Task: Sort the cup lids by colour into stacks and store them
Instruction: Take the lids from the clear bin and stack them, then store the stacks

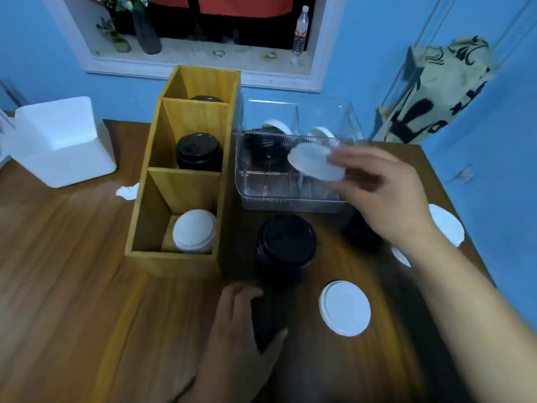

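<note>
My right hand (380,193) pinches a white lid (315,162) by its edge, tilted above the clear plastic box (290,203). My left hand (232,330) grips the base of a tall stack of black lids (286,245) standing on the table. The wooden organiser (180,175) holds a white stack (194,231) in its near slot, a black stack (199,151) in the middle slot and a black lid (207,98) in the far slot. One white lid (345,308) lies loose on the table in front of me.
More white lids (446,223) lie at the table's right edge, and a dark stack (363,234) sits under my right forearm. A white foam block (62,141) stands at the left. A crumpled tissue (128,191) lies beside the organiser. The blue wall is close behind.
</note>
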{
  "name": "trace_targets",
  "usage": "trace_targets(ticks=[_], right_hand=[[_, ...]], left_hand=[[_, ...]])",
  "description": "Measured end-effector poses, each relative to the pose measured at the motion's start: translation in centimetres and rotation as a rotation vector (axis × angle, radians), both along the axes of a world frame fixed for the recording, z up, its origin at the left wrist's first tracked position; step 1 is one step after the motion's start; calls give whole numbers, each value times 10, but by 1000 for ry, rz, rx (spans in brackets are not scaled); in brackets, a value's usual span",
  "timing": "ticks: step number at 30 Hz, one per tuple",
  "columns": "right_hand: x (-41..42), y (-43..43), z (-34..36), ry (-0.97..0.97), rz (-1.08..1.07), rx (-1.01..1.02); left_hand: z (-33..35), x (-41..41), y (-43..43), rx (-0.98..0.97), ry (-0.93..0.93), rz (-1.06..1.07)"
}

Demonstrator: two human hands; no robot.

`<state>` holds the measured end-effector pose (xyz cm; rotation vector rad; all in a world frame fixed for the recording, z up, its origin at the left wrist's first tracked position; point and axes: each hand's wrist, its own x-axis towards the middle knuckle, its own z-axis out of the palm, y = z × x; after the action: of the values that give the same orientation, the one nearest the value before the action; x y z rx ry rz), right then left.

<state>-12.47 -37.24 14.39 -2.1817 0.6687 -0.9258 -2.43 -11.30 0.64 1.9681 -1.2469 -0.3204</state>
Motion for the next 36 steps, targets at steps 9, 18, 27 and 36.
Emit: trace_targets(ticks=[9,18,27,36], right_hand=[[-175,100,-116,185,-225,-60],[-188,97,-109,315,-138,124],[-159,76,-98,438,45,162],[-132,61,-92,508,316,150]], left_hand=[[7,-24,-38,111,-241,-328],[1,-45,-74,78,-142,-353],[2,-41,-72,84,-80,-369],[3,-41,-74,112,-51,-380]])
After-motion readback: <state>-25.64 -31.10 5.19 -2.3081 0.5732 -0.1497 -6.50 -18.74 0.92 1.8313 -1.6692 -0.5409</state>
